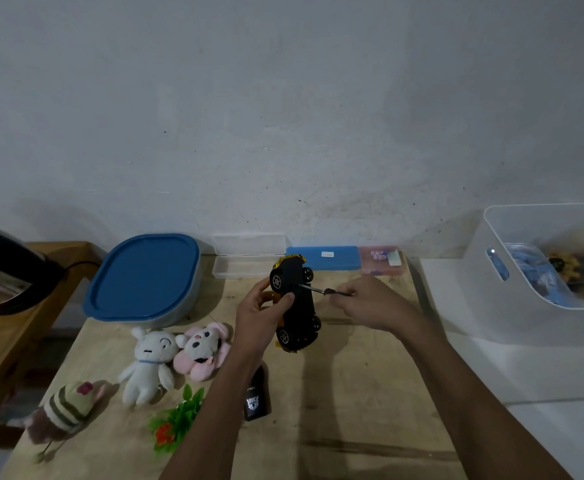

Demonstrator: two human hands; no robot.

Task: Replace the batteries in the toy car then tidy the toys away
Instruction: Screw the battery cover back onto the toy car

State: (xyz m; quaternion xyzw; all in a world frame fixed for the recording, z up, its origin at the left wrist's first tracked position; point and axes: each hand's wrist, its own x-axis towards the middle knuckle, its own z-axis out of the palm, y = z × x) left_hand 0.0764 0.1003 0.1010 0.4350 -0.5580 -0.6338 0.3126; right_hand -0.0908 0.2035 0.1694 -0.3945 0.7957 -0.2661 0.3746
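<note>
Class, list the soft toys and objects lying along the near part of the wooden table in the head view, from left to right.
Striped knitted plush → white rabbit plush → pink mouse plush → black remote control.

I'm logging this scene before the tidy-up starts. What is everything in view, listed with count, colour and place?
toy car: 1, black underside, yellow body, held above the table
screwdriver: 1, dark handle, tip at the car's underside
remote control: 1, black, on the table under the left forearm
plush toys: 3, white, pink and striped brown-green, table's left part
artificial plant: 1, green and red, front left
lidded container: 1, blue lid, back left
plastic cases: 3, clear (open), blue, pink, back edge
storage bin: 1, white, right, holding toys
table: 1, light wood
kettle: 1, dark, far left
left hand: holds the car
right hand: holds the screwdriver
</note>
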